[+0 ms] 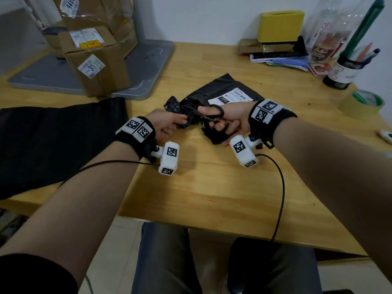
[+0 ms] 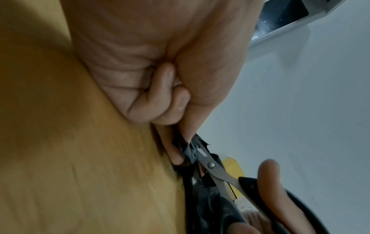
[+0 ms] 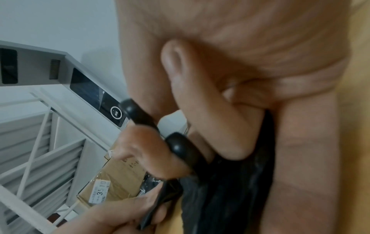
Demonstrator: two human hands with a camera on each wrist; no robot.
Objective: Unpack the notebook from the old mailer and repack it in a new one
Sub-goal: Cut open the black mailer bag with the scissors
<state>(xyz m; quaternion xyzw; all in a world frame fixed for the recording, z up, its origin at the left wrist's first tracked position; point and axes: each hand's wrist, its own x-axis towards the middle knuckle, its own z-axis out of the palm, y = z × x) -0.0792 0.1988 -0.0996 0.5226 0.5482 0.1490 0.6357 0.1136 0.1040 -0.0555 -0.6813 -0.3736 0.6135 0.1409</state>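
Note:
The old black mailer (image 1: pixel 222 92) with a white shipping label (image 1: pixel 231 98) lies mid-table, its near end crumpled. My left hand (image 1: pixel 169 125) pinches that crumpled end (image 2: pixel 187 152) between thumb and fingers. My right hand (image 1: pixel 227 122) grips black-handled scissors (image 1: pixel 209 115), thumb and fingers through the loops (image 3: pixel 180 145). The blades (image 2: pixel 208 159) are against the pinched plastic right by my left fingertips. A flat black new mailer (image 1: pixel 55 141) lies at the table's left. The notebook is hidden.
Taped cardboard boxes (image 1: pixel 95 60) stand on a grey scale platform (image 1: pixel 148 66) at the back left. A tape roll (image 1: pixel 362 103), bottles and a pen holder (image 1: pixel 339 68), a yellow box (image 1: pixel 280 25) and papers crowd the back right. Wrist-camera cables (image 1: pixel 280 187) trail over the near table.

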